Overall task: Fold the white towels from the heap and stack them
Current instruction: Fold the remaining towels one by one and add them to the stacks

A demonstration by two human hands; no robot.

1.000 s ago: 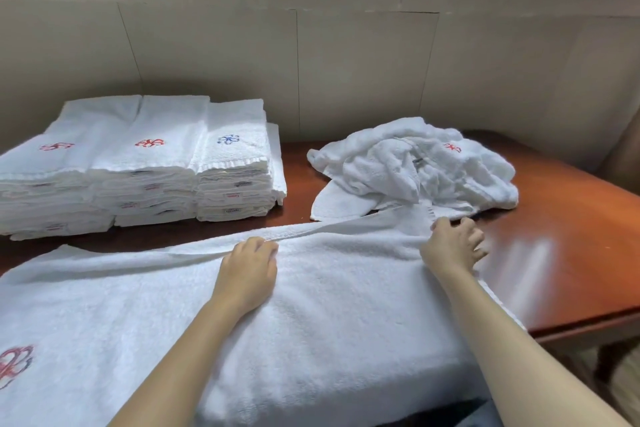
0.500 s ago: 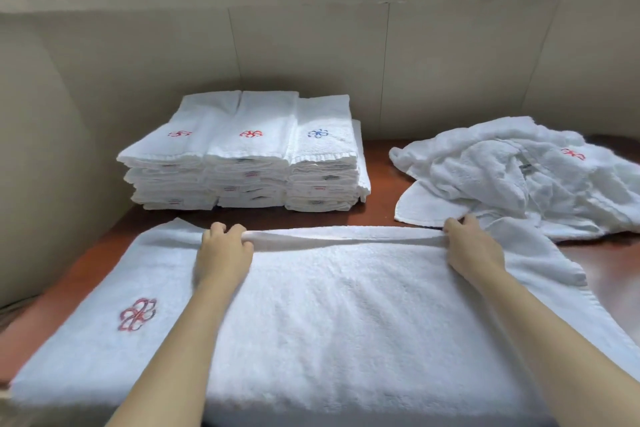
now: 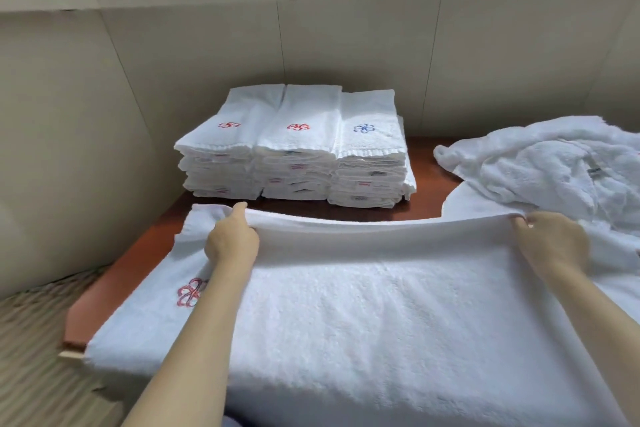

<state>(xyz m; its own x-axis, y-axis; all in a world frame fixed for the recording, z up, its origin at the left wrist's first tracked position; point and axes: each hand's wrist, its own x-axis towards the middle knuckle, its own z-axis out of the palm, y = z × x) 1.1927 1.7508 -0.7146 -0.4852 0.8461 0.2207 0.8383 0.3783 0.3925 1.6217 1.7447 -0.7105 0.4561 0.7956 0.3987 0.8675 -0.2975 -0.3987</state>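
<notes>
Beige wall (image 3: 346, 45), red-brown table (image 3: 138, 263), spread towel (image 3: 381, 305)

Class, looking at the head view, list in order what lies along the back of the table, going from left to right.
Left red-logo stack → middle red-logo stack → blue-logo stack → towel heap.
</notes>
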